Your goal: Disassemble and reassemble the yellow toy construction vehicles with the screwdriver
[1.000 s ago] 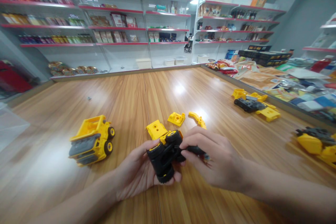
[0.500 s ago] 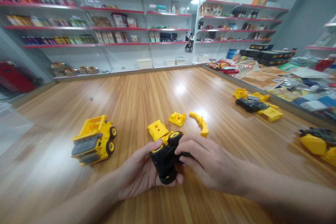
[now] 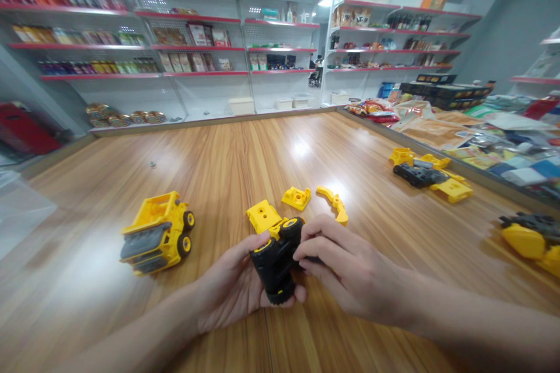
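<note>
My left hand (image 3: 230, 288) cups a black toy chassis with yellow-hubbed wheels (image 3: 275, 259) from below and the left, fingers curled round it. Against the chassis's right side presses my right hand (image 3: 345, 271), fingers closed on it; what sits under them is hidden. Just beyond the hands lie three loose yellow parts: a flat plate with holes (image 3: 261, 215), a small bracket (image 3: 296, 198) and a curved arm piece (image 3: 335, 204). An assembled yellow dump truck (image 3: 156, 233) stands to the left on the wooden table (image 3: 227, 157).
More yellow and black toy parts (image 3: 426, 173) lie at the right, and another toy (image 3: 529, 239) sits at the far right edge. Packaged goods cover the counter beyond. Stocked shelves line the back wall. A clear bin is at the far left.
My right hand has slid left and closer over the chassis, covering the dark piece it pinched a second ago. The left hand and chassis have barely moved.
</note>
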Demonstrator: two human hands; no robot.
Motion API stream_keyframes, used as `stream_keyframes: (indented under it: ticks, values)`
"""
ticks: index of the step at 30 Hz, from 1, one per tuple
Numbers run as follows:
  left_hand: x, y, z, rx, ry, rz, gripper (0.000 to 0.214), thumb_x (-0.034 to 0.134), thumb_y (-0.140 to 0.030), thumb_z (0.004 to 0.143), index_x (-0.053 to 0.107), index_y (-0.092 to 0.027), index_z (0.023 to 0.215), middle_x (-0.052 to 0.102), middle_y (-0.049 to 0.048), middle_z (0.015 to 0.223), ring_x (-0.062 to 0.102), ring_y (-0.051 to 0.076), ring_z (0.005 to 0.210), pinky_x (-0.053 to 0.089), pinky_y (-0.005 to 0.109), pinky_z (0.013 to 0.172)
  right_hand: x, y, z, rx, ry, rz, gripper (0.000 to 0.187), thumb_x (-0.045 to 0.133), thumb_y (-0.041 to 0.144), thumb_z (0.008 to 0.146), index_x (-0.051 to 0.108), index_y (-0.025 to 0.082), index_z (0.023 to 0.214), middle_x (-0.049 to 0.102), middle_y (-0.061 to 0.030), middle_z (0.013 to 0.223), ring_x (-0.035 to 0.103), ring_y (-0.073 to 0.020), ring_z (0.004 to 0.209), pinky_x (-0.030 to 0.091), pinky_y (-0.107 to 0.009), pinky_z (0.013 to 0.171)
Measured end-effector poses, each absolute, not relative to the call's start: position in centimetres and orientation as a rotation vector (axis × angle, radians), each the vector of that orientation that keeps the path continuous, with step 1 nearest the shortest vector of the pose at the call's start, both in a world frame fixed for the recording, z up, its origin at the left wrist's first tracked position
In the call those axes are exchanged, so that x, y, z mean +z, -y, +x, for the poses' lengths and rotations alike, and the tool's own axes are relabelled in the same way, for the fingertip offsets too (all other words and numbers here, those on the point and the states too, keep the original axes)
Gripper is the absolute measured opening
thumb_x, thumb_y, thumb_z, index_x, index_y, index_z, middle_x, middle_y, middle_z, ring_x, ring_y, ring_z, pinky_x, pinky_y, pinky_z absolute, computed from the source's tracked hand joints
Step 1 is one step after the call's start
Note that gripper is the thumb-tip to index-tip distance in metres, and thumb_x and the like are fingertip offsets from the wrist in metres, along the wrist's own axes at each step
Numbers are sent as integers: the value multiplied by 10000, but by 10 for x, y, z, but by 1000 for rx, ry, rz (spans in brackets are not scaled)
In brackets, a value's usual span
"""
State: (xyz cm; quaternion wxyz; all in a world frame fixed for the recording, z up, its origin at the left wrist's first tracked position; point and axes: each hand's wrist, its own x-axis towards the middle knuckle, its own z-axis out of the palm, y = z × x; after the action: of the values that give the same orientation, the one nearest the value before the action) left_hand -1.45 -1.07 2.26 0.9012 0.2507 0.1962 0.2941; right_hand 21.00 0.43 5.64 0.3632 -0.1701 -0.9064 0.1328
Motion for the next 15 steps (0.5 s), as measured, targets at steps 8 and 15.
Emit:
stream_keyframes:
  ticks: [8,15]
  values:
    - [25,9,-12,629,-448,515,511,312,-442,985,635,-87,1161,697,186,1100,703,294,981,520,308,815,52,-5,211,312,2350,-438,201,490,36,917,591,67,1088,595,-126,993,567,-193,966,533,-319,848]
    - [22,11,-14,619,-429,525,518,296,-452,990,623,-99,1183,685,180,1122,702,292,977,511,327,841,53,-2,209,316,2250,-420,156,549,36,896,584,91,1037,630,-100,942,592,-173,901,534,-295,806]
